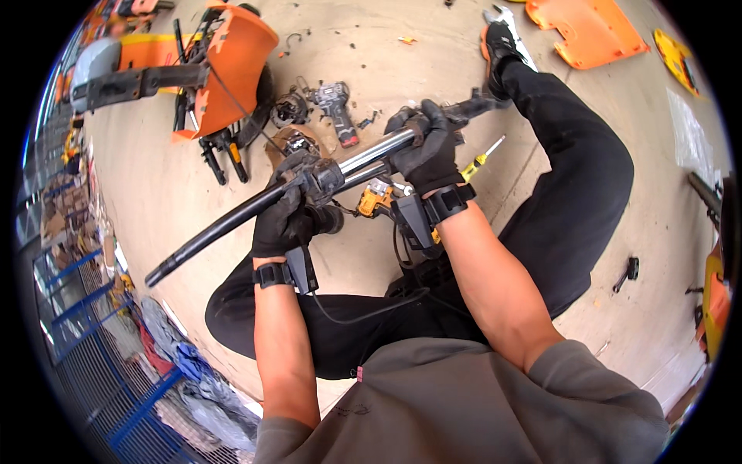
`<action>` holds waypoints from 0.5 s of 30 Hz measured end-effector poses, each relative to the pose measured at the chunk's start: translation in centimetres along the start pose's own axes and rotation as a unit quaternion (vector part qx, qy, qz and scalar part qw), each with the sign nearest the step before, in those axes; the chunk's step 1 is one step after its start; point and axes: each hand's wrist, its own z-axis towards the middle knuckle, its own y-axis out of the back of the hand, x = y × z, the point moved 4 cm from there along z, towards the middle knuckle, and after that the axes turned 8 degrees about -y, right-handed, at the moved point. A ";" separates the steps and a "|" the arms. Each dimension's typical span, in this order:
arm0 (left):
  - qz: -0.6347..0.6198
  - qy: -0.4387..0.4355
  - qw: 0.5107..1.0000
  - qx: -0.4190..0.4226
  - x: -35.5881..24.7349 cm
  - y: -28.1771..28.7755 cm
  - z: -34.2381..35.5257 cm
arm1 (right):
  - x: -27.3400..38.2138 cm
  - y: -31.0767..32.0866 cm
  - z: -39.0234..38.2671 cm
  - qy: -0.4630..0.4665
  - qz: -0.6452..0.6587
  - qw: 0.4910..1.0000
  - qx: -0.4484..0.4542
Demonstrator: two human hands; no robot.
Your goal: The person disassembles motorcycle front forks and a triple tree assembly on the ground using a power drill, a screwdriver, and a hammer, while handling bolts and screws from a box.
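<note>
Above the concrete floor [185, 193], both gloved hands are gripping a handlebar assembly [309, 182]: left hand [282, 224] closed near its clamp, right hand [425, 151] closed around the chrome tube; orange panels [591, 31] are already lying detached.

Hidden under the gloves — and cut at the rim

The handlebar [232, 218] vanishes inside both gloved grips; the orange panel [591, 29] at upper right is cropped by the frame's top edge — small floor bits stay unreadable.

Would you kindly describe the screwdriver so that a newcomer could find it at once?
Start at the handlebar held in both gloved hands. Just beyond the right hand, on the concrete floor beside the black trouser leg, lies the screwdriver: alone there with a yellow handle.
</note>
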 end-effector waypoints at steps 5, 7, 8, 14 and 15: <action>-0.083 0.018 0.996 -0.035 2.8 2.3 1.2 | 1.7 -0.6 1.2 0.017 -0.063 0.995 0.076; -0.063 0.030 0.996 -0.058 3.5 4.4 0.9 | 0.9 -1.8 0.3 -0.009 -0.051 0.996 0.067; -0.054 0.037 0.996 -0.068 4.0 5.4 0.8 | 1.2 -1.3 0.8 -0.010 -0.041 0.997 0.071; -0.056 0.020 0.998 0.002 1.7 0.8 1.8 | 2.6 0.7 1.5 0.003 -0.040 0.997 0.071; -0.051 0.028 0.998 -0.008 2.1 1.2 1.8 | 2.6 0.9 1.6 0.002 -0.029 0.997 0.072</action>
